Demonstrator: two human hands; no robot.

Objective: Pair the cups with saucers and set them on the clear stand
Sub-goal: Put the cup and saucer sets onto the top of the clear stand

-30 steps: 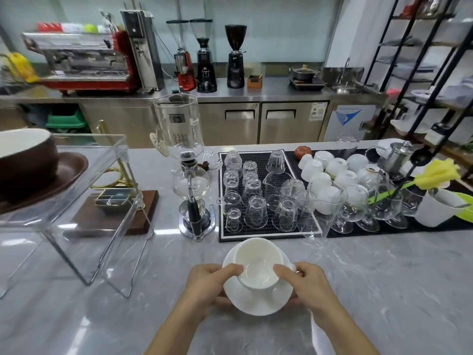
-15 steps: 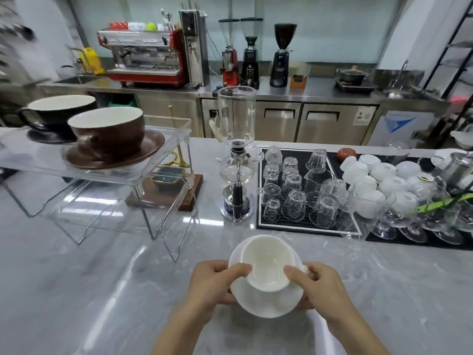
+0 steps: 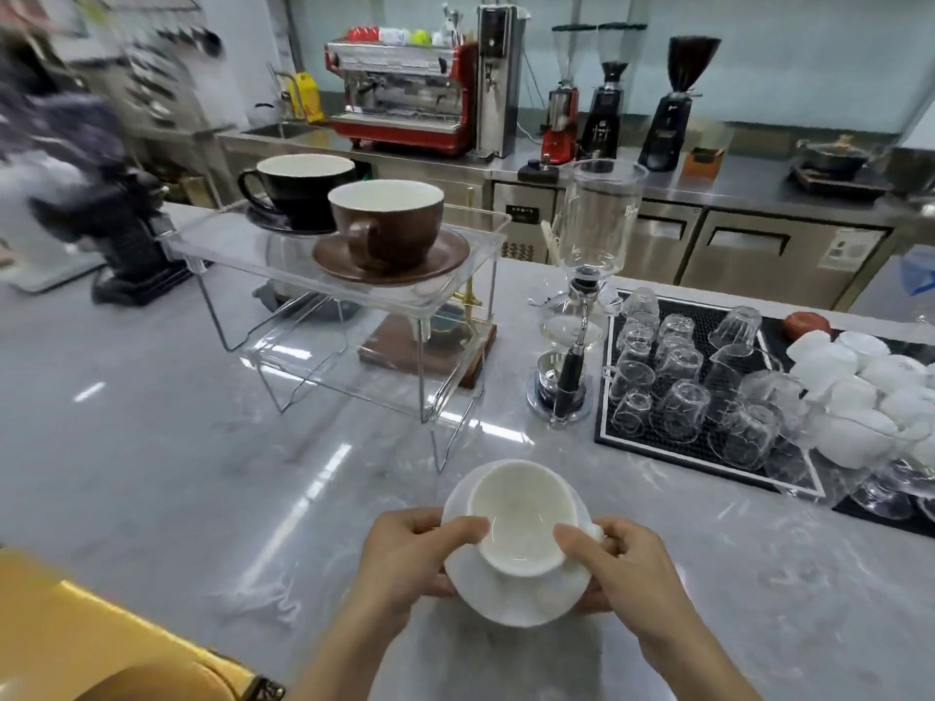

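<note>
Both hands closed around one paired set: left hand (image 3: 405, 559) and right hand (image 3: 632, 564) gripping the round white ceramic saucer (image 3: 516, 594) from either side, thumbs pressed against the white glossy cup (image 3: 521, 518) sitting on it. Held low over the near middle of the grey marble counter (image 3: 152, 473), whether lifted or resting hard to tell. Cup empty, tilted slightly toward the near side.

Well apart to the far left, the clear acrylic stand on wire legs (image 3: 354, 290), upper tier already carrying a brown cup on a brown saucer (image 3: 389, 235) near its right end and a black cup on a black saucer (image 3: 298, 189) behind it; both cups empty as far as visible. Little free room left on that tier beside the brown pair.

Risks, as a judgement: cup sliding off the tilted saucer on the way up if the thumbs ease; saucer rim clipping the stand's raised edge or knocking the brown set; the light stand shifting on the slick marble under a heavy landing.

To the right, a black rubber mat (image 3: 627, 437) holding upturned clear glasses (image 3: 683, 397), with upturned white cups (image 3: 850, 397) further right.
</note>
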